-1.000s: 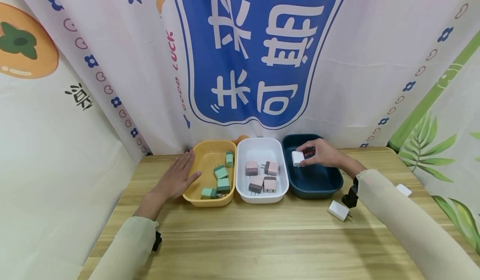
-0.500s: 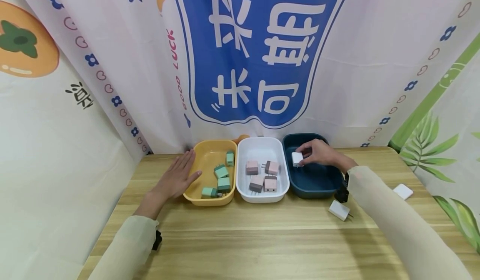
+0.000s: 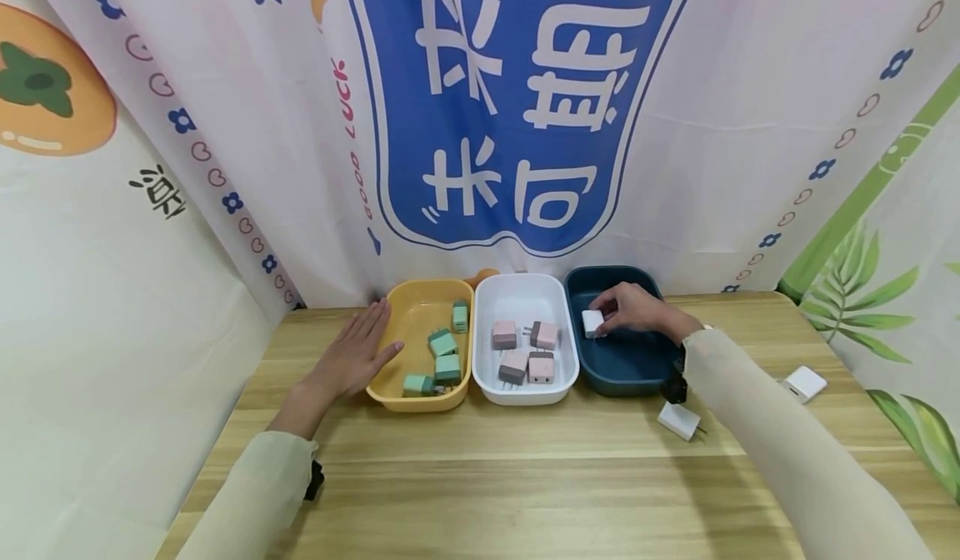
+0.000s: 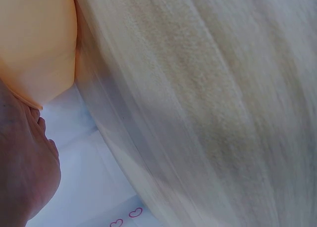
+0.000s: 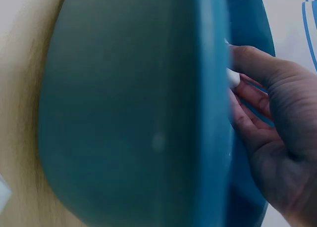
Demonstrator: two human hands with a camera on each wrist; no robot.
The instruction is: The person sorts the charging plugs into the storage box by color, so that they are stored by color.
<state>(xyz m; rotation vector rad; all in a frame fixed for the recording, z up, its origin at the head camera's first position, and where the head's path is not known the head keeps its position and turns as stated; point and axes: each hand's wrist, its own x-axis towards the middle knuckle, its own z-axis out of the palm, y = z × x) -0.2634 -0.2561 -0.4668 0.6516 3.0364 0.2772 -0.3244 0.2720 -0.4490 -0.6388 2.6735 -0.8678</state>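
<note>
My right hand (image 3: 632, 307) pinches a white charger plug (image 3: 592, 323) between thumb and fingers, inside the dark blue bin (image 3: 630, 387). In the right wrist view the bin's wall hides most of the white charger plug (image 5: 233, 78). My left hand (image 3: 352, 353) lies flat with straight fingers against the left rim of the yellow bin (image 3: 405, 297). Several green charger plugs (image 3: 442, 343) lie along that bin's right side. Between the two stands a white bin (image 3: 517, 288) with several pink and grey charger plugs (image 3: 542, 367).
Two more white charger plugs lie on the wooden table (image 3: 487, 493): one (image 3: 678, 421) in front of the dark blue bin, another (image 3: 805, 384) farther right, beyond the right sleeve. A printed curtain (image 3: 697, 168) hangs right behind the bins.
My right hand has lowered slightly into the dark blue bin with the white charger plug, and its forearm has shifted left. The left hand stays where it was.
</note>
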